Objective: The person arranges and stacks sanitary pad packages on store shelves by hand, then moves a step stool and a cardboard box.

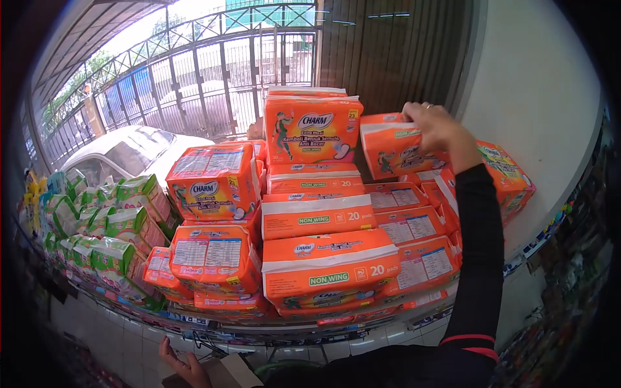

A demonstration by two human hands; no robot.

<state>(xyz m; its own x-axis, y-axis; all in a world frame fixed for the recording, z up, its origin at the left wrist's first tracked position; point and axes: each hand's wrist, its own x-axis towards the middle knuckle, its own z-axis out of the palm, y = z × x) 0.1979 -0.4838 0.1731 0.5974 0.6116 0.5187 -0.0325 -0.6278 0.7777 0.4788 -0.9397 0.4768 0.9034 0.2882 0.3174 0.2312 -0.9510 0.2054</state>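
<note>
At the back right of the stacks, my right hand (435, 129) is closed over the top of an orange Charm sanitary pad pack (391, 150), which is slightly tilted. Its underside is partly hidden by neighbouring packs. Low in the view, my left hand (184, 370) has its fingers apart, beside an open cardboard box (231, 372) that is cut off by the frame edge. Between the hands rise stacked orange pad packs, with a large "Non Wing" pack (330, 268) in front and an upright pack (315, 131) at the top back.
Green-and-pink packs (107, 242) stand in rows on the left. Another orange pack (506, 178) leans near the white wall (537, 84) at right. Beyond the stacks are a metal gate (213, 77) and a white car (129, 152). Tiled floor (139, 336) shows below.
</note>
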